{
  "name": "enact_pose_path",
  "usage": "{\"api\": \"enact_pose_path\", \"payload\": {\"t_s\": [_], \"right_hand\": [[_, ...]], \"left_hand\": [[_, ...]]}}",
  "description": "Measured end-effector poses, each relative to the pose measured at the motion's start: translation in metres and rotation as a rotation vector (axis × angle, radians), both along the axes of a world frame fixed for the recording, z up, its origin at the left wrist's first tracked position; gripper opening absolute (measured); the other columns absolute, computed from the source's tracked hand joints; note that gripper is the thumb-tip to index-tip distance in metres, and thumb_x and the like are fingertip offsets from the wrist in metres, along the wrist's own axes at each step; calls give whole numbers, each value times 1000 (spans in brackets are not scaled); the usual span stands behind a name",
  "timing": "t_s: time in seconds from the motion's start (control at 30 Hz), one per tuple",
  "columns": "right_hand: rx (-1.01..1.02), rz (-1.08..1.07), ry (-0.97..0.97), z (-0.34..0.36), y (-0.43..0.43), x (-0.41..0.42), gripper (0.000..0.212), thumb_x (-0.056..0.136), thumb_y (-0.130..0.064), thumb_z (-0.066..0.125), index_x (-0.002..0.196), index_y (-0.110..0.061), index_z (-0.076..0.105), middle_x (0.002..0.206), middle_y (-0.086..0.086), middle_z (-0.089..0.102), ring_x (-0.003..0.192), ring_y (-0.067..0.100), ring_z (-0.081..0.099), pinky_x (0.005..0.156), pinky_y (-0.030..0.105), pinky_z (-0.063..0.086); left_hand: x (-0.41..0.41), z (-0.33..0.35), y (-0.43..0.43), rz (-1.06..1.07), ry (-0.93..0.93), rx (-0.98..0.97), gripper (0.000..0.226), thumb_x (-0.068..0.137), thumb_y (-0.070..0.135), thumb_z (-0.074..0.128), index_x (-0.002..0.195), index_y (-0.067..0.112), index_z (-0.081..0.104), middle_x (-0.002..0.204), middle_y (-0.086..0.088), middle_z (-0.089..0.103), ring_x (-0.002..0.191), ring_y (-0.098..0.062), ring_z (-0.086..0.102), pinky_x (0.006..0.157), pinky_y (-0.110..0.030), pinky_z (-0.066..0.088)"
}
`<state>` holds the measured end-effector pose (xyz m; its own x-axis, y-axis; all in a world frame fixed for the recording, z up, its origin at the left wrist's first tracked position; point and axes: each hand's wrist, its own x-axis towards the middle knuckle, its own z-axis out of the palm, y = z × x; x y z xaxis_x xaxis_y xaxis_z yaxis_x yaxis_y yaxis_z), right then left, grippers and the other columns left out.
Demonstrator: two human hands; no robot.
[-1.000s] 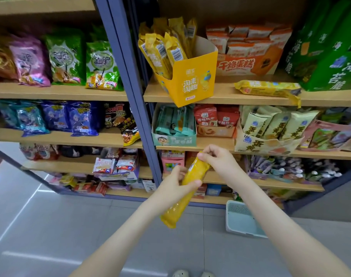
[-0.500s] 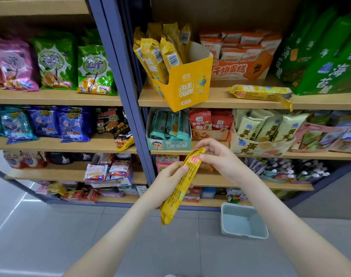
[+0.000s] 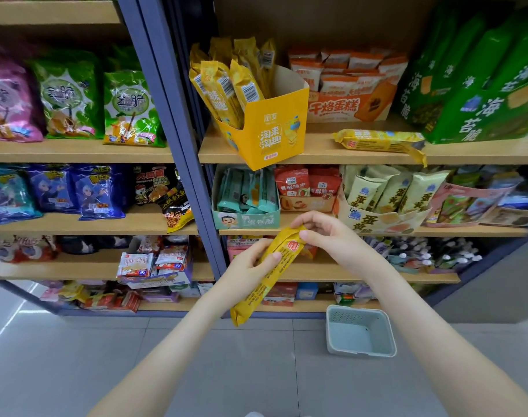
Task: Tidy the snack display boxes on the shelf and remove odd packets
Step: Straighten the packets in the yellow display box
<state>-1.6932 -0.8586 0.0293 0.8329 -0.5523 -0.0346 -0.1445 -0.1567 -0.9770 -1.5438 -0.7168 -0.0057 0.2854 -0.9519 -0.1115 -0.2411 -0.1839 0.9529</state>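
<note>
Held aslant before the shelving, in both hands: a long, slim yellow packet (image 3: 264, 285) of glossy, crinkled film, crimped flat at each end, with a small red label near the top. Round its middle, the left hand (image 3: 250, 266), fingers curled, thumb laid on the printed face. At its upper end, the right hand (image 3: 332, 239), pinching the crimp between thumb and bent fingers. Lower end free, above the grey tiled floor (image 3: 136, 356). Up on the pale wooden shelf (image 3: 316, 153), a yellow cardboard display box (image 3: 274, 130), turned corner-on and jutting past the shelf edge, cut low on one side, packed with stick packets (image 3: 226, 88) of the same yellow film, upright and leaning left, barcodes outward. Just beside it on the right, an orange-and-white carton (image 3: 347, 106) of small squarish sachets. In front of that carton, a loose packet (image 3: 377, 141), also yellow, flat on the wood with one crimped end drooping over the edge. Further right, big shiny green bags (image 3: 482, 85). One shelf down, a teal cardboard tray (image 3: 246, 219) of mint-green wrappers. On the floor near the foot of the shelving, a pale blue-grey plastic basket (image 3: 360, 332), rectangular, round-cornered, with perforated walls and base.
</note>
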Motion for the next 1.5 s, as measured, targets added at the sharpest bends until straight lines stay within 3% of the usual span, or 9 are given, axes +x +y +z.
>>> {"api": "enact_pose_path", "payload": {"t_s": [0.13,0.4,0.57,0.7,0.9,1.0,1.13,1.27,1.5], "right_hand": [[33,-8,-20,1,5,2,27,95,-3,54,103,-26,67,103,5,68,95,13,64,90,29,52],[187,55,-134,-1,10,10,36,93,2,53,108,-25,71,101,10,63,98,23,60,94,40,48],[-1,-9,125,6,11,15,20,98,-10,50,98,-23,66,92,-1,66,84,11,60,77,23,50],[-103,-60,182,7,7,14,15,96,-18,56,83,-20,62,78,-1,60,72,12,52,66,25,44],[-75,-124,144,6,10,14,17,96,-17,56,80,-18,60,78,-1,61,75,13,55,68,24,46],[-33,-143,71,2,12,15,6,95,-20,58,102,-21,59,95,1,62,91,18,62,81,34,53],[31,53,230,-3,20,15,72,79,-47,69,136,-31,28,122,-3,56,104,10,63,82,29,56],[194,276,270,-11,38,12,42,90,-31,65,128,-23,49,111,-6,65,98,10,67,83,28,56],[379,-130,-70,-18,31,22,38,89,-9,66,123,-7,48,104,9,65,84,19,68,84,32,54]], "left_hand": [[6,3,6,-14,63,1,23,99,38,48,120,36,57,106,7,71,101,-12,66,84,-33,54],[13,5,10,-24,111,45,29,102,34,45,127,30,56,111,-2,71,102,-20,67,88,-40,55],[12,3,10,-46,-16,45,29,99,41,48,126,34,56,109,9,70,100,-8,66,85,-33,56],[10,9,9,-105,-176,83,35,97,46,49,131,36,52,109,19,65,100,1,62,82,-20,52],[13,7,1,-95,-289,140,44,95,55,47,135,37,51,115,16,65,110,-8,61,92,-33,52],[10,8,0,-34,-187,109,37,96,50,48,129,34,55,109,16,67,101,-1,64,89,-31,55],[4,8,-7,247,124,-5,47,95,50,49,131,20,53,115,-2,66,105,-18,65,92,-45,55],[3,21,-18,589,603,-144,41,103,40,40,123,7,52,116,-18,64,101,-28,65,92,-51,53],[1,25,-14,755,1124,-286,49,106,32,31,143,1,37,138,-19,52,121,-33,55,85,-47,51]]}}
